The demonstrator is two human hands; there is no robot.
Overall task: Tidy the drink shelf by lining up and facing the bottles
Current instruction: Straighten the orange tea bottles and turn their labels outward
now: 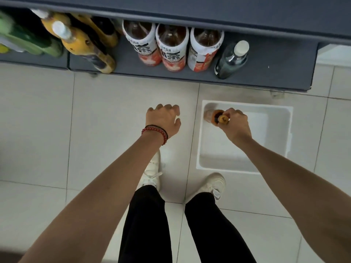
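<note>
While the right hand (236, 123) pinches an orange-capped bottle (218, 118) over the white plastic bin (275, 130), the left hand (163, 118) hangs loosely curled, holding nothing; shelving on the grey shelf (275, 73) likely follows.

Matt grey shelf (266, 73), clear glossy plastic bottles (171, 48), smooth white plastic bin (281, 130), glossy floor tiles (38, 120).

The arms (106, 186) are bare. At the wrist of the left hand (163, 118) sit a red bead bracelet (152, 130) and a thin black band (161, 129). Black trousers (146, 224), white lace-up shoes (152, 173).
</note>
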